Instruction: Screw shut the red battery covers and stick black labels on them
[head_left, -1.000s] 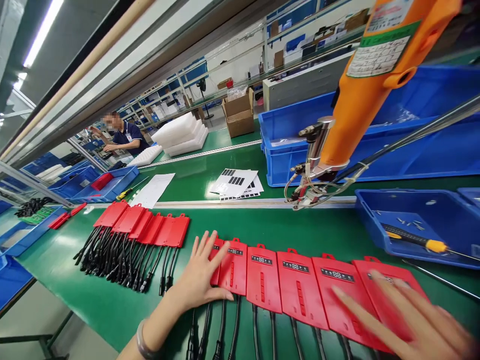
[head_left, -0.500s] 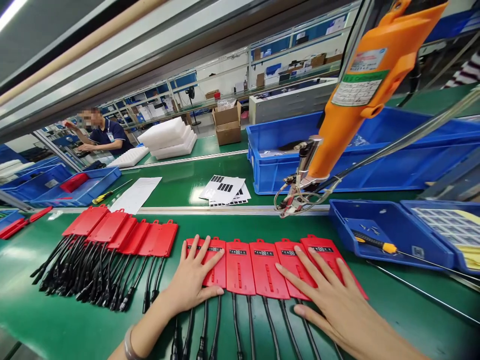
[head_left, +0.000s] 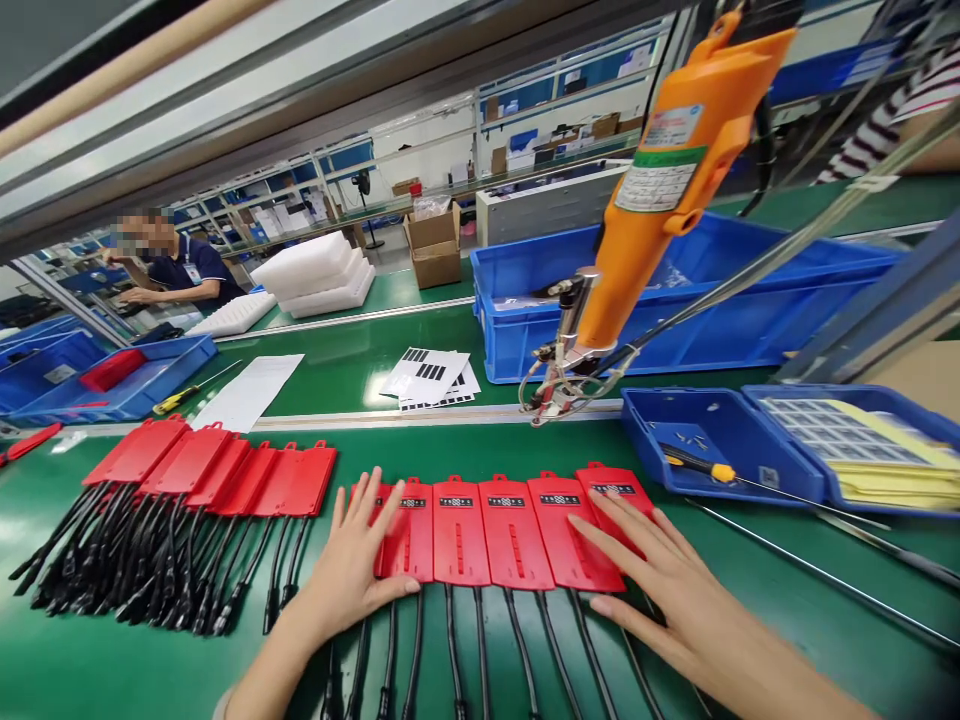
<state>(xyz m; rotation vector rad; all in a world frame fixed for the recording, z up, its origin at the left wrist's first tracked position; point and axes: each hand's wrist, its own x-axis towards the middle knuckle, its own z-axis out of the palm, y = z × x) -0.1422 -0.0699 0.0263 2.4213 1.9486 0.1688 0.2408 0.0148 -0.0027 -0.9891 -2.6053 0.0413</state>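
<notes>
A row of several red flat devices [head_left: 510,535] with small displays and black cables lies overlapped on the green belt in front of me. My left hand [head_left: 347,575] rests flat, fingers spread, on the leftmost device of the row. My right hand [head_left: 671,595] lies flat with fingers stretched over the rightmost devices. Further left a second overlapped group of red devices [head_left: 210,465] lies face down, its black cables [head_left: 127,565] bunched toward me.
An orange electric screwdriver [head_left: 645,200] hangs above the belt. Blue bins [head_left: 705,300] stand behind; a blue tray [head_left: 750,480] with a yellow-handled screwdriver [head_left: 712,468] sits right. Barcode sheets [head_left: 427,378] and white paper [head_left: 247,392] lie mid-belt. A seated person [head_left: 176,265] works far left.
Both hands have pushed the row of red devices together, so it is shorter and more overlapped. My right hand slid left along with them; the view shifted right.
</notes>
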